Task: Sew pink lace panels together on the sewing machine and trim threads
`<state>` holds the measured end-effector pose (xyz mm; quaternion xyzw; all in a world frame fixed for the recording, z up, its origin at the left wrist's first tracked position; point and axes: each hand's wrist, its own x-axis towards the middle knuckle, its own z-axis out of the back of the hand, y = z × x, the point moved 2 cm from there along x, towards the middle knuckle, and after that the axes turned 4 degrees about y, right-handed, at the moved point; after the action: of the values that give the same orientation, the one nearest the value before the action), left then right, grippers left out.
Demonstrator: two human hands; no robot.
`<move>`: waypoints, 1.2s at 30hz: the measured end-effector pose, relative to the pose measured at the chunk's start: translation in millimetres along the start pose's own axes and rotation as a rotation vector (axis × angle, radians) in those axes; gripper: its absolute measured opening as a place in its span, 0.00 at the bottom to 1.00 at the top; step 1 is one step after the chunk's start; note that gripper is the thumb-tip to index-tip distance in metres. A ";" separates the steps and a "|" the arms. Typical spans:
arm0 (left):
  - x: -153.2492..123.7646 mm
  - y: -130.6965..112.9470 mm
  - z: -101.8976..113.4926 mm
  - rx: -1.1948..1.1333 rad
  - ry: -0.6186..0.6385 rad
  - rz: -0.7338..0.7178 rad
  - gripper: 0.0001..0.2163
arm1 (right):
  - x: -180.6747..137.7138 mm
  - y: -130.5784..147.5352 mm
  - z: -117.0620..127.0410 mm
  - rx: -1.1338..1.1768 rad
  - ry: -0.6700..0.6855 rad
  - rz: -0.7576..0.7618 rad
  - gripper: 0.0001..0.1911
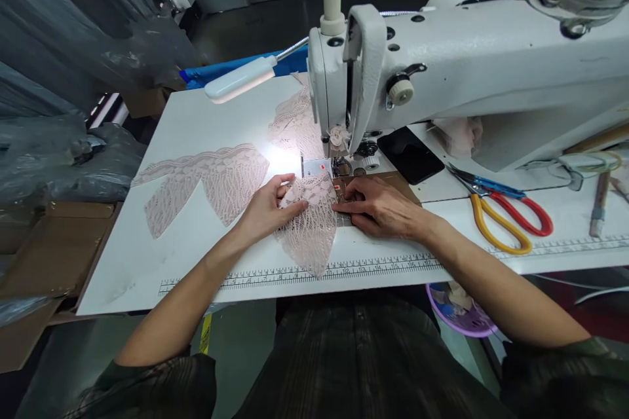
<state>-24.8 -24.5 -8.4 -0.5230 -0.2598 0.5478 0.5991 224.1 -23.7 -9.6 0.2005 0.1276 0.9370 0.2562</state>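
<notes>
A pale pink lace piece (310, 229) lies on the white sewing table (147, 262), its top end under the presser foot (339, 160) of a white sewing machine (472, 72). My left hand (268, 208) pinches a folded edge of that lace, fingers curled over it. My right hand (378, 208) lies flat with fingers pressed on the lace's right edge, just in front of the needle plate.
More pink lace pieces (211, 180) lie at the left and behind the machine. Scissors with red and yellow handles (506, 213), a black phone (410, 154), a gooseneck lamp (240, 78) and a printed ruler strip (304, 270) are on the table. A purple basket (459, 317) hangs below; cardboard boxes (54, 249) stand left.
</notes>
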 end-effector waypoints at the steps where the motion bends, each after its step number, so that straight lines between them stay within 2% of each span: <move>1: 0.0 -0.6 -0.1 0.003 0.001 -0.001 0.34 | 0.0 -0.1 -0.4 -0.005 -0.003 -0.001 0.17; 4: -1.9 -5.2 1.6 0.034 0.003 -0.009 0.34 | -0.6 0.3 -1.0 -0.007 -0.021 -0.011 0.18; 7: -5.9 -12.4 9.0 0.261 -0.072 -0.093 0.31 | -1.0 1.5 -0.8 -0.011 -0.025 -0.014 0.18; 10: -8.2 -21.6 15.7 0.693 -0.301 -0.317 0.21 | -0.9 2.5 -0.4 -0.015 -0.027 -0.005 0.17; 12: -6.3 -27.8 11.0 0.962 -0.367 -0.539 0.14 | -0.7 3.1 -0.6 -0.021 -0.027 0.003 0.17; 13: -3.9 -30.3 5.3 1.063 -0.331 -0.667 0.12 | -0.7 3.4 -0.8 -0.025 -0.026 0.006 0.17; 15: 2.4 -33.9 -9.0 1.177 -0.165 -0.904 0.10 | -0.7 4.0 -1.2 -0.034 -0.030 0.009 0.17; 17: 10.2 -36.1 -21.2 1.231 -0.017 -1.031 0.10 | -0.9 4.5 -1.7 -0.040 -0.033 0.004 0.17; 19: 18.0 -36.9 -28.1 1.283 0.080 -1.042 0.11 | -1.3 4.9 -2.4 -0.047 -0.028 -0.006 0.17; 22: 25.8 -35.5 -30.0 1.318 0.196 -0.963 0.14 | -1.8 5.0 -3.2 -0.055 -0.010 -0.019 0.16; 28: 28.5 -32.2 -27.6 1.214 0.316 -0.779 0.18 | -1.5 4.8 -3.8 -0.080 0.009 -0.020 0.16; 33: 26.8 -32.2 -28.9 1.068 0.318 -0.730 0.18 | -0.6 7.7 -1.9 -0.092 0.001 -0.018 0.15; 36: 25.3 -33.0 -28.5 1.106 0.263 -0.721 0.19 | 0.2 9.3 -1.3 -0.125 0.014 -0.015 0.15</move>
<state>19.8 -5.9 6.0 -0.0821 -0.0243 0.2978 0.9508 219.4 -31.6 -7.5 0.1764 0.0724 0.9425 0.2744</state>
